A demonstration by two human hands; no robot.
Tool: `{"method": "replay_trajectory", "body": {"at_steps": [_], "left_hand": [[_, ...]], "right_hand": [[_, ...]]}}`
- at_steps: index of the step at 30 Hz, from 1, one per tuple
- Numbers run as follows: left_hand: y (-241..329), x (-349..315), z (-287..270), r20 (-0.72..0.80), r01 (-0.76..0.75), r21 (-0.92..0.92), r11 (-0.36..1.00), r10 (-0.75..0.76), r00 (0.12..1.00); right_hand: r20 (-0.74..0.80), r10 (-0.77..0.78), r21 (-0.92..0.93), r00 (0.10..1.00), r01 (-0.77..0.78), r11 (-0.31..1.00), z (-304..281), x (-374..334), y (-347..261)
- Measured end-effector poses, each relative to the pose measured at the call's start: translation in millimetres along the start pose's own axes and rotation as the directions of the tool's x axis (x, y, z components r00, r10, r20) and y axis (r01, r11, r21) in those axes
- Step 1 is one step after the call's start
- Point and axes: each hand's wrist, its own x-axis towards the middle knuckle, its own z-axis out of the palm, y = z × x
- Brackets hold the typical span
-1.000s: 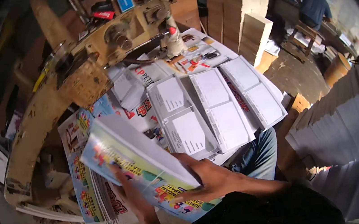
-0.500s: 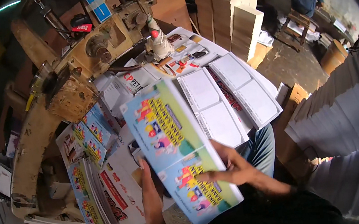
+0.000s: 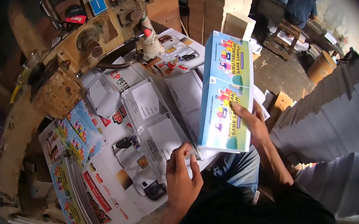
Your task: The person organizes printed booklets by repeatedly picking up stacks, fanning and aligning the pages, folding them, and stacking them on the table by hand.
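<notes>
My right hand point(image 3: 253, 122) grips a thick bundle of printed booklet covers point(image 3: 226, 90) by its right edge, thumb on the front. The covers are blue and green with cartoon figures, repeated one above the other, and the bundle is tilted. Lower and to the left, my left hand point(image 3: 183, 177) is half curled, thumb apart from the bent fingers, with nothing visible in it. Its fingertips are beside the lower right corner of a stack of white printed sheets point(image 3: 156, 124) on the table. Another white sheet stack point(image 3: 183, 89) lies to its right, partly behind the bundle.
An old cast-metal machine point(image 3: 93, 41) arches over the table's left and far side. A cover pile point(image 3: 68, 194) and small cover bundles point(image 3: 77, 130) lie at left. Tall paper stacks point(image 3: 329, 115) stand at right, pale blocks point(image 3: 215, 7) behind. A person point(image 3: 299, 8) sits far right.
The bundle has moved right and upward in my right hand, and my left hand has come off it. The white sheet stack formerly hidden or absent behind it now shows. The view has shifted.
</notes>
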Motion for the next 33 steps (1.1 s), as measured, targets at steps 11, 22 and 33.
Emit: {"method": "replay_trajectory", "body": {"at_steps": [11,22,33], "left_hand": [[-50.9,-19.7,-105.4,-0.521,0.251,0.310,0.917,-0.056,0.851],[-312.2,-191.8,-392.4,-0.693,0.696,0.394,0.600,-0.304,0.654],[-281.5,-141.4,-347.6,-0.445,0.804,0.100,0.586,-0.697,0.563]], "right_hand": [[-0.016,0.259,0.006,0.966,-0.259,0.966,-35.6,28.5,43.1],[-0.112,-0.182,-0.725,0.977,0.045,0.688,-47.7,-29.2,6.3],[0.760,0.223,-0.481,0.611,0.298,0.824,150.3,-89.8,58.3]]}}
